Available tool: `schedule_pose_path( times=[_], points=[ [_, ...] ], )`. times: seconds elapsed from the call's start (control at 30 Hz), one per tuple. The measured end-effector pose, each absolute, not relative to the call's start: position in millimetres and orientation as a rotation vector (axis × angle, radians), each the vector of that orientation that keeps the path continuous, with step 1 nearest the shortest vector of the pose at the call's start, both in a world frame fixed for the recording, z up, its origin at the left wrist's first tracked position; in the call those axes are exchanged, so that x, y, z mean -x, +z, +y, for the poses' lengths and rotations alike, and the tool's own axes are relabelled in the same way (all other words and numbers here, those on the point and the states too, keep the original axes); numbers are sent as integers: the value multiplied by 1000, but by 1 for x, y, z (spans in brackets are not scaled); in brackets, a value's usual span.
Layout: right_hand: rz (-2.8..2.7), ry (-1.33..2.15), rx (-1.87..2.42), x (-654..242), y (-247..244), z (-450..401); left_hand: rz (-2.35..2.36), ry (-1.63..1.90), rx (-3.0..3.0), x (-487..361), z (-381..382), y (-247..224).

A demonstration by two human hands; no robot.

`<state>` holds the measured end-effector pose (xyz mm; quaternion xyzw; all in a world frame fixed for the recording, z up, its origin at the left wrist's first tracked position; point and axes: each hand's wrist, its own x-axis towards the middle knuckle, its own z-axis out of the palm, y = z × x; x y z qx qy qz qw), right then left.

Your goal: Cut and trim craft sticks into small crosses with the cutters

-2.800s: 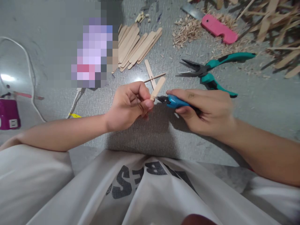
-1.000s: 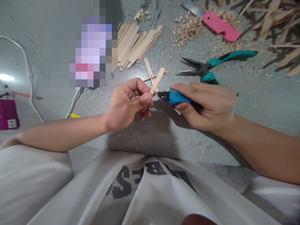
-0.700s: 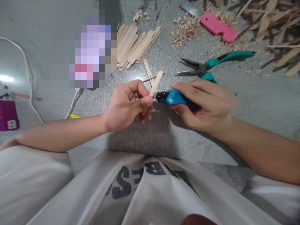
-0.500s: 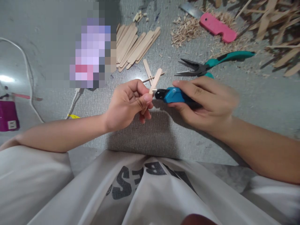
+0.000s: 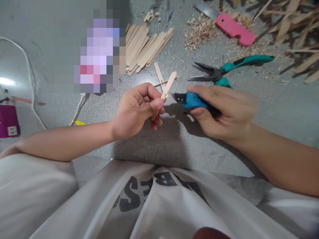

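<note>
My left hand (image 5: 142,111) pinches a flat wooden stick (image 5: 170,83) between thumb and fingers, its rounded upper end pointing away from me. A small notch or lifted sliver shows at the stick's edge near my thumb. My right hand (image 5: 221,111) is closed around a blue and black cutter (image 5: 193,100), whose tip points left at the stick, a small gap apart. Just behind the held stick, another wooden stick (image 5: 158,72) and a thin dark stick (image 5: 165,82) lie crossed on the grey table (image 5: 149,146).
Behind my hands lie a stack of wooden sticks (image 5: 139,49), pliers (image 5: 211,73), a pink-handled knife (image 5: 234,28), wood shavings (image 5: 199,32) and a heap of sticks (image 5: 286,20). At left are a blurred device (image 5: 97,53), a white cable (image 5: 28,69) and a purple block (image 5: 9,121).
My right hand has drawn the cutter right, away from the stick it was touching. The view has shifted slightly, and my left hand keeps its pinch.
</note>
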<state>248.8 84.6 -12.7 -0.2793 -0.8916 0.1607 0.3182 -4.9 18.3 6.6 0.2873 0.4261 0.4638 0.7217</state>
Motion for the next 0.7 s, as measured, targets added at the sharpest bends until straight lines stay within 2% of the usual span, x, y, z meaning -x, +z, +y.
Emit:
schedule_pose_path(
  times=[0.7],
  points=[
    [-2323,407,673,-247,-18,86,920,1035,-612,4,19,6]
  ],
)
